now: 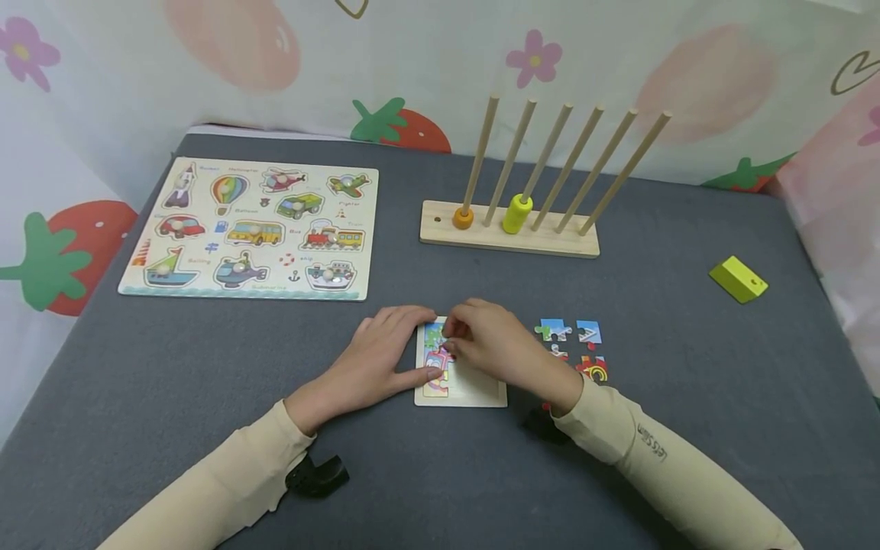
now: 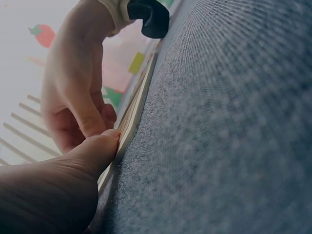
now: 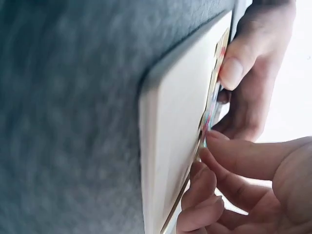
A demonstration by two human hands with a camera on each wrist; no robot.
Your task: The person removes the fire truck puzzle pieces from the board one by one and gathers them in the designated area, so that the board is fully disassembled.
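Puzzle board [image 1: 481,391] lies flat on the tabletop [image 1: 241,367], filled strip [image 1: 436,357] running front-to-back. Left hand [image 1: 376,353], fingers extended, rests on it; right hand [image 1: 496,342], hiding part, pinches a piece [image 3: 204,139]. Loose pieces [image 1: 553,329] right, peg stand [image 1: 509,241] behind.

Table [image 1: 660,321] has a dark grey cloth surface. Directly on it: picture board [image 1: 292,234] at far left, peg rack [image 1: 510,239] right of it, yellow block [image 1: 739,279] at right. Nearer centre lies a puzzle tray [image 1: 477,393], with loose pieces [image 1: 589,332] beside it, partly hidden.
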